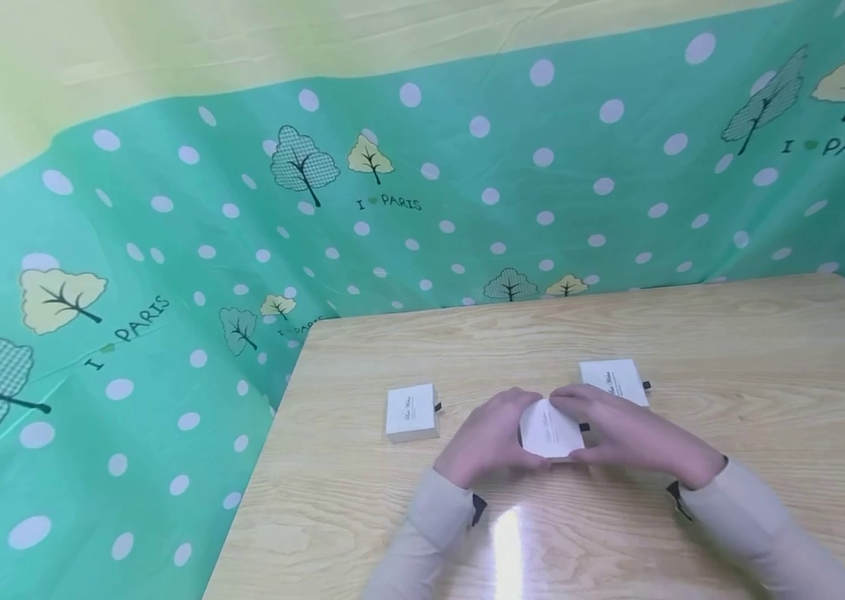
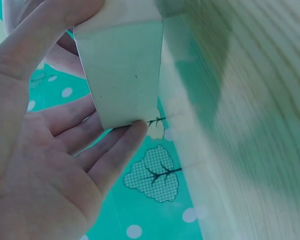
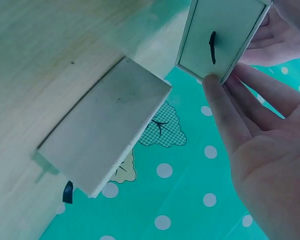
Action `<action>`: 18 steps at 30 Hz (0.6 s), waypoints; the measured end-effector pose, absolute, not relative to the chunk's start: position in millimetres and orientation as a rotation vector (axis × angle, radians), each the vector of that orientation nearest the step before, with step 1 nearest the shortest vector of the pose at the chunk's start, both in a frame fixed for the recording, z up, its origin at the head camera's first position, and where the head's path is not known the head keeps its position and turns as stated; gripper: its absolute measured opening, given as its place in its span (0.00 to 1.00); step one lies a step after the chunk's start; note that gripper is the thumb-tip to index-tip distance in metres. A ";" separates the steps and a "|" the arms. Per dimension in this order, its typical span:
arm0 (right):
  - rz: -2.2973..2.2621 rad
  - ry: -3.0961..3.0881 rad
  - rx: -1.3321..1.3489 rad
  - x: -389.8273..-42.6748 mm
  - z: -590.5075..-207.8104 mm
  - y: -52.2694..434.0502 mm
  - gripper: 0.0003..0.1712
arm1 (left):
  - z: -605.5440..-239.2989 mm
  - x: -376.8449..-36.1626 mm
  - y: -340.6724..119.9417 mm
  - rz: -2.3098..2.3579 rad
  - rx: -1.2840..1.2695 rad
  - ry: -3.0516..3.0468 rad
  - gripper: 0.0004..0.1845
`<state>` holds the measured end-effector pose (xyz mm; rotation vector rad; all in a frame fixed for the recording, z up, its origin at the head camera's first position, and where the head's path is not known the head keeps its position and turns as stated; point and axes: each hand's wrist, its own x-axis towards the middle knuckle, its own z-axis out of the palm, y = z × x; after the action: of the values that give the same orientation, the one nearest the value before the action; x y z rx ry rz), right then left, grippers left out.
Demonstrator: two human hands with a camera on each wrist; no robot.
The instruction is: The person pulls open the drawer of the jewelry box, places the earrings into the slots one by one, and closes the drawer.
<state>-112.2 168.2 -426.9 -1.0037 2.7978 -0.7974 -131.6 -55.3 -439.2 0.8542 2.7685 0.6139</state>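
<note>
A small white drawer-style box with dark print on its top is held between both hands in the middle of the head view. My left hand grips its left side, thumb on the near edge and fingers on the far edge. From the right, my right hand grips the same box in a like way. One plain side of the box faces the left wrist camera. The right wrist view shows its tabbed end, where a dark pull tab sticks out.
A similar white box lies on the wooden table to the left. Another white box sits behind my right hand, partly hidden by it. A green patterned cloth hangs along the table's back and left edges.
</note>
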 end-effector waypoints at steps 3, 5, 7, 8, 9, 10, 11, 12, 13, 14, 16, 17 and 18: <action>-0.804 2.815 -1.029 -116.0 -425.0 163.5 0.41 | -438.4 -136.5 -58.4 0.639 0.850 2.768 0.45; -0.805 2.824 -1.032 -119.0 -424.9 161.6 0.41 | -438.2 -140.6 -59.1 0.668 0.845 2.765 0.45; -0.807 2.836 -1.030 -122.0 -425.9 158.6 0.40 | -438.0 -145.0 -60.8 0.702 0.841 2.757 0.44; -0.806 2.842 -1.022 -123.9 -427.4 156.5 0.40 | -438.2 -147.1 -62.1 0.719 0.834 2.754 0.44; -0.801 2.847 -1.015 -125.6 -428.2 154.7 0.40 | -438.6 -149.0 -63.1 0.724 0.823 2.757 0.45; -0.799 2.851 -1.010 -127.5 -429.4 153.2 0.40 | -438.9 -150.8 -63.9 0.739 0.813 2.755 0.45; -0.798 2.852 -1.007 -129.2 -430.4 151.8 0.40 | -439.6 -152.5 -64.6 0.749 0.804 2.753 0.45; -0.791 2.857 -1.003 -130.8 -431.3 150.6 0.41 | -440.4 -154.2 -65.4 0.756 0.797 2.751 0.46; -0.788 2.858 -1.000 -132.2 -432.0 149.5 0.41 | -441.4 -155.6 -66.1 0.765 0.788 2.748 0.46; -0.787 2.859 -0.998 -133.6 -432.7 148.4 0.41 | -442.0 -157.0 -66.7 0.771 0.780 2.745 0.46; -0.786 2.861 -0.990 -136.3 -434.4 146.6 0.41 | -443.6 -159.6 -67.8 0.800 0.770 2.733 0.46; -0.786 2.863 -0.985 -137.5 -435.3 145.9 0.41 | -445.0 -161.0 -68.3 0.813 0.766 2.726 0.46; -0.789 2.867 -0.982 -138.7 -436.0 144.9 0.41 | -446.6 -162.4 -69.0 0.834 0.758 2.718 0.46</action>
<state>-138.7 144.9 -436.0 -0.9816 2.8667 -0.7885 -162.4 -69.0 -446.6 0.7578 2.7180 0.8342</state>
